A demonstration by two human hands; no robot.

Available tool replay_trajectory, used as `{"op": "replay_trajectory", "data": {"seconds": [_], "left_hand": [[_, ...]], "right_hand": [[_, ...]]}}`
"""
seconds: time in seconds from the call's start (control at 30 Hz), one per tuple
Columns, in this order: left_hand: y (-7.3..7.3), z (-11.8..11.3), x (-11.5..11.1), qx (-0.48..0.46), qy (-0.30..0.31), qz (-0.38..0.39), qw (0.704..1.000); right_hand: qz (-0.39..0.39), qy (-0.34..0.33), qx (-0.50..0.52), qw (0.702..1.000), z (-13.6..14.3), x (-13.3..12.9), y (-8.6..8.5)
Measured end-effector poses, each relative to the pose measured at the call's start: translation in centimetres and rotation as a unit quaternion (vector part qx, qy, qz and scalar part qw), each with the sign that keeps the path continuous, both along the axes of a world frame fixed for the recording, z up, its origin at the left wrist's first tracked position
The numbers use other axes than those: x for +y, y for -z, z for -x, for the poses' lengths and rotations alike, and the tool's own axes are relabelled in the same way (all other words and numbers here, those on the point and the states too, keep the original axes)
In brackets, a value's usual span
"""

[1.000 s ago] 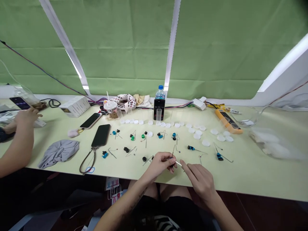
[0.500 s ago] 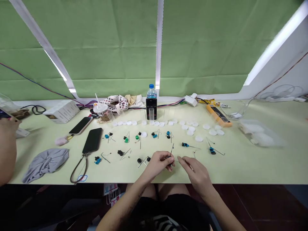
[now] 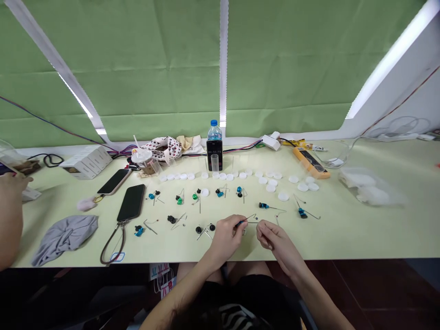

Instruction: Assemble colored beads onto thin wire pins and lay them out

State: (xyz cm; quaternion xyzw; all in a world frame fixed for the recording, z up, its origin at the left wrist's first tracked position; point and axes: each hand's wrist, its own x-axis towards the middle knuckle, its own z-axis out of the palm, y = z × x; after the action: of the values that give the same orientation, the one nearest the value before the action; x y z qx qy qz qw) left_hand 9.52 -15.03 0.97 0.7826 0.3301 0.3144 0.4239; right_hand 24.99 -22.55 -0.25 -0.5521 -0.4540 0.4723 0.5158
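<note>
Head view: over the front edge of a pale yellow-green tabletop (image 3: 360, 233), the person's left hand (image 3: 225, 236) grips a small blue-and-black part (image 3: 239, 223) between thumb and fingers. A thin, straight metal rod (image 3: 252, 222) points from it toward the right hand (image 3: 275, 236), and a bent dark wire (image 3: 250, 217) rises just above the rod. The right hand is closed, its fingers curled in against the thumb beside the rod's far end; whether the fingertips pinch that end cannot be told. Just beyond the right hand lies a blue-and-black cylindrical piece with a thin wire (image 3: 263, 206), and farther right is a blue-and-black piece with two bent wires (image 3: 302, 213). Near the left hand, on its left side, a round black knob (image 3: 198, 229) lies among slim silver rods. Behind the scattered pieces, a row of flat white round caps (image 3: 222, 176) crosses the table. A clear tube (image 3: 215, 162) stands upright before a black phone with a lit timer (image 3: 215, 149), which is propped in front of a clear plastic bottle with a blue cap (image 3: 214, 133). At the far left edge, another person's bare arm (image 3: 10, 224) reaches over the table.
</note>
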Motion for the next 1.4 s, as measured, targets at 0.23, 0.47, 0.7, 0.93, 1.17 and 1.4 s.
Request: {"op": "replay_trajectory", "data": {"seconds": [0.23,0.47,0.7,0.93,1.17,1.4], "left_hand": [[0.2,0.2,1.4,-0.063,0.099,0.251,0.961],[-0.3,-0.8,0.3,-0.043,0.015,0.102,0.994],[0.3,-1.7,0.6,-0.082,0.001,0.127,0.988],[0.9,-3.2,1.6,-0.187,0.014,0.223,0.957],[0.9,-4.4,0.9,-0.199,0.017,0.243,0.949],[0.5,-3.2,1.7,-0.202,0.004,0.246,0.948]], "right_hand": [[-0.239,0.08,-0.419,0.872,-1.6,-1.4,2.2],[0.008,0.057,-0.093,0.994,-0.3,-0.9,1.0],[-0.093,0.159,-0.279,0.942,-1.9,-1.3,0.6],[-0.079,0.161,-0.264,0.948,-6.0,1.5,2.7],[-0.106,0.02,-0.291,0.951,-4.9,4.9,5.0],[-0.084,0.067,-0.34,0.934,-8.3,3.3,6.8]]}}
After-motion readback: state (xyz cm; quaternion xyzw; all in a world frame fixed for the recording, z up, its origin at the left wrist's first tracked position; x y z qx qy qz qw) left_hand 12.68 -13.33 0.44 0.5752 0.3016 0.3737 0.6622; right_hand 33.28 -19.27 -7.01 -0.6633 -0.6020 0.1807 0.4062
